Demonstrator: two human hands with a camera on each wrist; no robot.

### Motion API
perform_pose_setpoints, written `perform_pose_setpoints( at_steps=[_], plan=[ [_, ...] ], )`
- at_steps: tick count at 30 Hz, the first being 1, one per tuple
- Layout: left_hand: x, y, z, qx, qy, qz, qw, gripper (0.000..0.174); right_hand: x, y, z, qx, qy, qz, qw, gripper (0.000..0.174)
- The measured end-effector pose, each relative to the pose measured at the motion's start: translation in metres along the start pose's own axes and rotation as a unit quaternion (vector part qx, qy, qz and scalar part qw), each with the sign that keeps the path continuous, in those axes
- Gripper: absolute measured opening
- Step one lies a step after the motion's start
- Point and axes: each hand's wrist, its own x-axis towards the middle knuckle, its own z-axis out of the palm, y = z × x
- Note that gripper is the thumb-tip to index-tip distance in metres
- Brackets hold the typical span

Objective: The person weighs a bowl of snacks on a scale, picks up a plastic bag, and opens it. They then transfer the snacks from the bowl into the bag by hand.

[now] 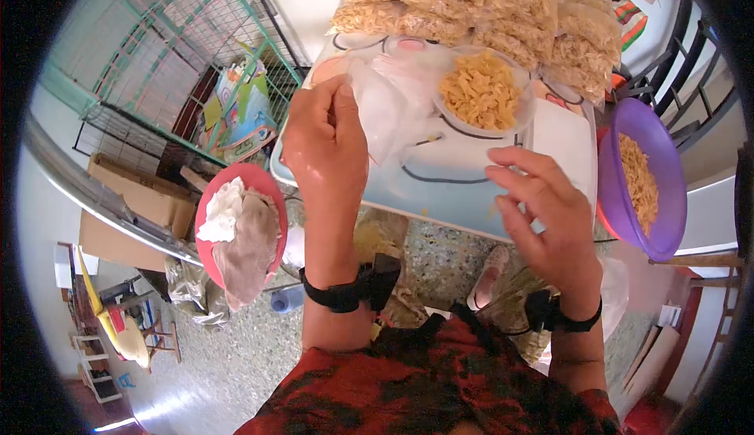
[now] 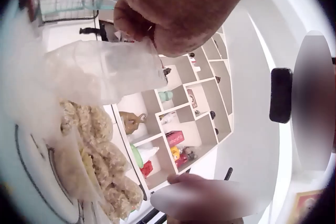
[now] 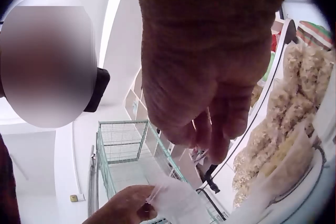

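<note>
My left hand (image 1: 328, 140) is raised over the left part of the table and pinches the edge of a clear plastic bag (image 2: 118, 71). The bag hangs limp and looks unfilled in the left wrist view. My right hand (image 1: 542, 211) hovers over the table's right front, fingers loosely spread and holding nothing. Beyond the hands, a clear plastic bowl (image 1: 525, 117) holds yellow, flake-like dried pieces (image 1: 481, 89). More thin clear plastic (image 1: 412, 82) lies beside that bowl on the left. The table (image 1: 455, 199) has a printed, pale blue top.
Filled clear bags (image 1: 487, 7) are stacked at the back. A purple basin (image 1: 677, 199) with more pieces stands at the right. On the left are a pink stool (image 1: 279, 199) bearing cloths (image 1: 243, 235), and a green wire cage (image 1: 157, 66). White paper or board (image 1: 565, 148) lies on the table's right.
</note>
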Motion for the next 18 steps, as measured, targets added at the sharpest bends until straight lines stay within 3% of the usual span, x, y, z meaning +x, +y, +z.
perform_pose_setpoints(
  at_steps=[5, 7, 12, 14, 18],
  plan=[
    [-0.004, -0.011, 0.042, 0.037, -0.023, -0.018, 0.999, 0.013, 0.022, 0.008, 0.020, -0.053, -0.072, -0.044, 0.995, 0.036],
    [-0.007, -0.011, 0.050, 0.002, -0.016, -0.056, 0.998, 0.013, 0.031, 0.010, 0.038, -0.018, -0.086, -0.019, 0.996, 0.037],
    [-0.008, -0.009, 0.044, -0.044, 0.025, -0.063, 0.997, 0.011, 0.052, 0.015, 0.062, -0.097, -0.074, -0.103, 0.987, 0.038],
    [-0.004, -0.001, 0.032, -0.107, 0.065, -0.132, 0.983, 0.010, 0.056, 0.022, 0.075, -0.100, -0.048, -0.115, 0.987, 0.038],
    [0.002, 0.013, 0.023, -0.180, 0.092, -0.184, 0.962, 0.012, 0.056, 0.025, 0.091, -0.002, -0.054, -0.070, 0.996, 0.036]
  ],
)
